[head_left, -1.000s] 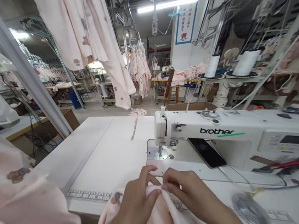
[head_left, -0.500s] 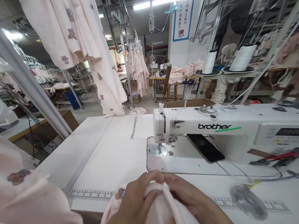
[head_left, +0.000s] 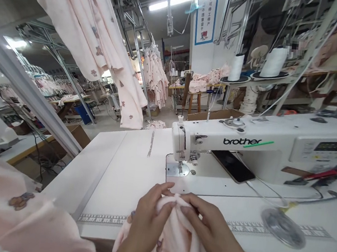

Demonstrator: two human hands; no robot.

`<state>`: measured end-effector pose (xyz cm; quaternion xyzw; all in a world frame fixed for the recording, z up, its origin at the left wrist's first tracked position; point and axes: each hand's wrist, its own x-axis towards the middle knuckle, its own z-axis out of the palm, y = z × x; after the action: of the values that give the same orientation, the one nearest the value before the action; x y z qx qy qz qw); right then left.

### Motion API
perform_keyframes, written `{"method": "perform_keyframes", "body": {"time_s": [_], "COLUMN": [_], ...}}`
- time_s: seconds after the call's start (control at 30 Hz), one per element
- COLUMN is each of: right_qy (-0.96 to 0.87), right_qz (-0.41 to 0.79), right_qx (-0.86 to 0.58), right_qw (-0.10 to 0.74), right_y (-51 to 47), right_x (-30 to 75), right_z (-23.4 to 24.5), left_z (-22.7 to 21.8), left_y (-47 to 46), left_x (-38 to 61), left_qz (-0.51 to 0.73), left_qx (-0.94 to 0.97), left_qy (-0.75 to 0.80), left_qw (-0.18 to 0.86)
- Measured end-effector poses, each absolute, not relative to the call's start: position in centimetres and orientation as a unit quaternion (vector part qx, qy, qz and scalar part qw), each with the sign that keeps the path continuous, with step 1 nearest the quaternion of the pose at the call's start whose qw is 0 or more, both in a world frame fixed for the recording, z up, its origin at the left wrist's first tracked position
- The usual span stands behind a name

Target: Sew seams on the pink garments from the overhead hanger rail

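A pale pink fleecy garment [head_left: 174,239] with a small printed pattern is bunched between my two hands at the table's front edge. My left hand [head_left: 149,216] pinches a folded edge of it, thumb on the near side and index finger stretched beyond. On the other side of the same fold, my right hand [head_left: 203,220] grips the cloth between thumb and fingers. Just beyond the hands stands a white sewing machine [head_left: 233,139], its needle and presser foot [head_left: 181,167] over the metal plate. The lower part of the garment runs out of view.
A phone [head_left: 233,166] with a cable lies under the machine arm. Right of my hands, a clear round dish [head_left: 282,228] sits over a ruler strip [head_left: 320,232]. More pink cloth [head_left: 21,210] is piled at left, and garments [head_left: 96,34] hang above. Thread cones [head_left: 273,63] stand behind.
My right hand has drawn back, its thumb now showing on the near side of the fold. The hanging garment has swung slightly to the right.
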<state>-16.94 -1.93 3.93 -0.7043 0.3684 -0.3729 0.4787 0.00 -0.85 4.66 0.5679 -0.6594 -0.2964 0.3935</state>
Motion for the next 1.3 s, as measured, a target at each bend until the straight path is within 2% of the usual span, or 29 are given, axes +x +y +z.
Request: {"method": "perform_keyframes", "body": {"time_s": [0.1,0.2,0.37,0.57,0.73,1.3], "right_qy": [0.295,0.306,0.461,0.579,0.611,0.641], "right_qz": [-0.360,-0.363,-0.383,-0.228,-0.169,-0.187], "right_qx": [-0.698,-0.691,-0.672,-0.735,-0.746,-0.721], "right_qw": [0.544,0.545,0.434,0.272,0.205,0.185], "right_y": [-3.2,-4.2,-6.7,-12.5,-15.1,-16.2], "right_x": [-17.5,-17.7,-17.4,-17.1,-16.7,-16.8], "right_z": [4.1,3.8,2.0,-0.8,-1.6,-2.2], "left_z": [6.3,6.8,4.5,0.5,-0.8,-0.7], "left_y": [-1.4,-2.2,-5.8,-12.5,-14.9,-16.3], "left_x": [0.5,0.6,0.2,0.0,-0.7,-1.8], "left_qz": [-0.379,-0.423,-0.402,-0.310,-0.266,-0.228], "left_qx": [0.504,0.502,0.566,0.574,0.597,0.644], "left_qy": [-0.701,-0.679,-0.643,-0.734,-0.731,-0.709], "left_qw": [0.333,0.328,0.324,0.189,0.194,0.174]}}
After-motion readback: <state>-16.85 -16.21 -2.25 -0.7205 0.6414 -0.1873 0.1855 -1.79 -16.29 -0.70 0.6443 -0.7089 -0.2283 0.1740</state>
